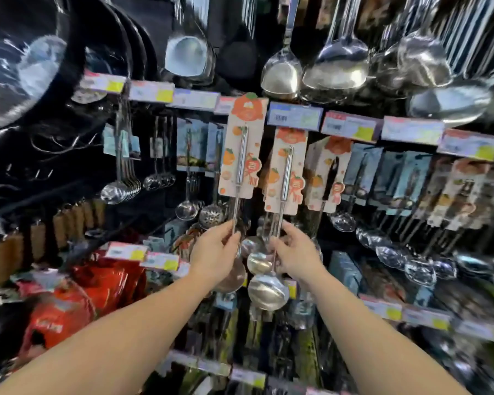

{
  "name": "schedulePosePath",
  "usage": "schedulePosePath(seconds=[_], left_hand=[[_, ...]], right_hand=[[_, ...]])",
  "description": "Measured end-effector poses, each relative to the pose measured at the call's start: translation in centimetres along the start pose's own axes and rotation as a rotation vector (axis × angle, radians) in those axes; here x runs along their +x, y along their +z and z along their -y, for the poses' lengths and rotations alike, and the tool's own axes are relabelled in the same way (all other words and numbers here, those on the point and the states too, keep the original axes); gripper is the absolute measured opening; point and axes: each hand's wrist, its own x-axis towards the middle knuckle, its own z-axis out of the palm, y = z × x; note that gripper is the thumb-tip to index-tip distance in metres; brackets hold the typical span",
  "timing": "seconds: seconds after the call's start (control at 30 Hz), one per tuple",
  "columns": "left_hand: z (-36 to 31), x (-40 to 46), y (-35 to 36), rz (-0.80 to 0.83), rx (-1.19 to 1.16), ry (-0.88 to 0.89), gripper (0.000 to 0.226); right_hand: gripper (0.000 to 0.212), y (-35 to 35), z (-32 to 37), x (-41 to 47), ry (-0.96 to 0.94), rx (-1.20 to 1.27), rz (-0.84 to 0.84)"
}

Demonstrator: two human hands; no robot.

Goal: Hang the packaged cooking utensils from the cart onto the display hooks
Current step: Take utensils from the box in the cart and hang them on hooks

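Gripping a carded ladle (pixel 241 155) by its shaft, the left hand (pixel 216 253) lifts it left of hanging ladles (pixel 285 172), whose shafts the right hand (pixel 295 253) pinches with curled fingers (pixel 277 246).

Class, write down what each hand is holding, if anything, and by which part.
Left hand grips the raised carded ladle by its thin metal stem below the card. Right hand grips the hanging ladle's stem likewise.
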Motion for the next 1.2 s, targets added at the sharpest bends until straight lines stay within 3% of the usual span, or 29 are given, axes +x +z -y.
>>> schedulePosePath(seconds=[0.37,0.5,0.63,0.87,0.97,1.1,1.2], left_hand=[[0.9,0.1,1.1,0.033,-0.025,0.012,0.024],[1.9,-0.1,1.4,0.049,-0.005,-0.019,0.036],[2.7,-0.4,1.5,0.056,-0.003,-0.022,0.032],[4.0,-1.6,1.4,0.057,-0.023,0.013,0.014],[4.7,-2.0,1.6,0.051,-0.01,-0.018,0.019],[5.1,-2.3,1.8,0.04,-0.011,-0.056,0.025],[4.7,-2.8,2.0,0.069,-0.043,-0.082,0.016]], right_hand=[[0.047,-0.3,0.8,2.2,0.088,-0.032,-0.008],[0.051,0.3,0.4,3.8,0.133,0.035,-0.024],[0.053,1.4,-0.4,5.5,0.179,0.082,-0.05],[0.048,2.0,-1.5,8.3,0.12,-0.13,-0.08],[0.042,1.3,-1.6,8.4,0.118,-0.192,-0.1],[0.033,1.3,-2.2,7.4,0.15,-0.171,-0.197],[0.022,1.7,-2.7,5.1,0.129,-0.13,-0.291]])
